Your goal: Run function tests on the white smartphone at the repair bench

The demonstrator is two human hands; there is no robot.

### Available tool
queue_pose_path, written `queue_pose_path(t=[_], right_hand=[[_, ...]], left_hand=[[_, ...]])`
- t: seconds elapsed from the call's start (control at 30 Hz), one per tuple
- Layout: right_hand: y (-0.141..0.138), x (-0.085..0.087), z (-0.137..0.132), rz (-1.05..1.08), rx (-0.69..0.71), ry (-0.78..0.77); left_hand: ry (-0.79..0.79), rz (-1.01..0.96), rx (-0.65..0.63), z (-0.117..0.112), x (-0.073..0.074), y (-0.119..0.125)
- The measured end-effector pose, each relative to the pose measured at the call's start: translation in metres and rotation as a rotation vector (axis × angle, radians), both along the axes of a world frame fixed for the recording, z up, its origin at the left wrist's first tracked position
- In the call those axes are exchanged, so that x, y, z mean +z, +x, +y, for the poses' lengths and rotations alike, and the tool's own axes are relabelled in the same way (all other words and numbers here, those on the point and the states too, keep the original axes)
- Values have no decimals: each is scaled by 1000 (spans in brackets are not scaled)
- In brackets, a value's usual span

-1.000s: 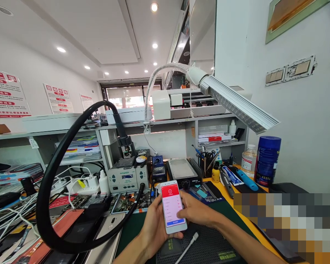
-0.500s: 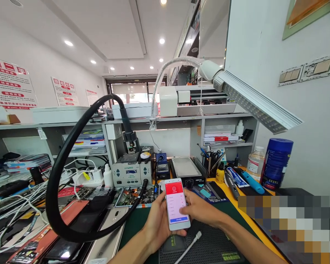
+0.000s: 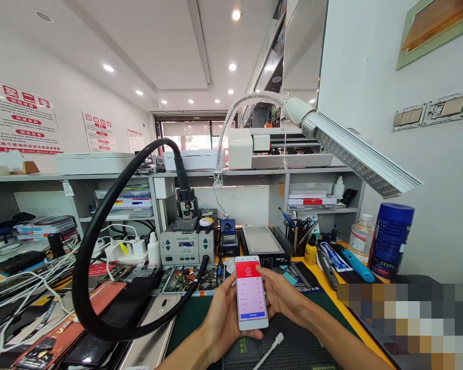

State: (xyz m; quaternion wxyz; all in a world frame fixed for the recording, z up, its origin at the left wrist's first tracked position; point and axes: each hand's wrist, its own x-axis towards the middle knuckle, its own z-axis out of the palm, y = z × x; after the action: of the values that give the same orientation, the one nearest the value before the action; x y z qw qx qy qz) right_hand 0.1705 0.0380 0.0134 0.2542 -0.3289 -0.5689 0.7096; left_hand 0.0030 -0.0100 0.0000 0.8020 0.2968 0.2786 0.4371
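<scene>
A white smartphone (image 3: 251, 293) is held upright, tilted toward me, above the bench mat. Its lit screen has a red top with a face icon, a list below and a blue bar at the bottom. My left hand (image 3: 223, 313) cradles it from the left and underneath, with fingertips showing below its lower edge. On the other side, my right hand (image 3: 285, 294) grips the right edge, the thumb by the screen's upper right corner; its other fingers are partly hidden behind the phone. Beneath the hands, a white cable (image 3: 269, 351) lies on a black perforated pad (image 3: 304, 341).
A thick black hose (image 3: 79, 257) loops up at the left from a soldering station (image 3: 185, 246). Phones and parts (image 3: 150, 334) crowd the left. Behind stand a heating plate (image 3: 264, 240) and a tool holder (image 3: 298, 236). A lamp (image 3: 366, 154) hangs at right above a blue canister (image 3: 392, 239).
My right thumb has moved up from the middle of the screen to its upper right corner. The view has tilted up slightly, so everything sits a little lower.
</scene>
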Motion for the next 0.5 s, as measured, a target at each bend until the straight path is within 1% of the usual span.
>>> queue_pose_path(t=[0.07,0.2,0.3,0.4,0.5], right_hand=[[1,1,1,16,13,-26],[0,-1,3,-11,-21,-44],[1,0,3,26,-2,-46],[1,3,1,65,16,-42],[1,6,0,54,9,-52]], left_hand=[[10,-9,3,-1,1,1],[-16,-9,21,-5,6,3],[-32,-1,23,-6,10,3],[-30,-12,11,-4,9,3],[-17,-27,0,-2,4,2]])
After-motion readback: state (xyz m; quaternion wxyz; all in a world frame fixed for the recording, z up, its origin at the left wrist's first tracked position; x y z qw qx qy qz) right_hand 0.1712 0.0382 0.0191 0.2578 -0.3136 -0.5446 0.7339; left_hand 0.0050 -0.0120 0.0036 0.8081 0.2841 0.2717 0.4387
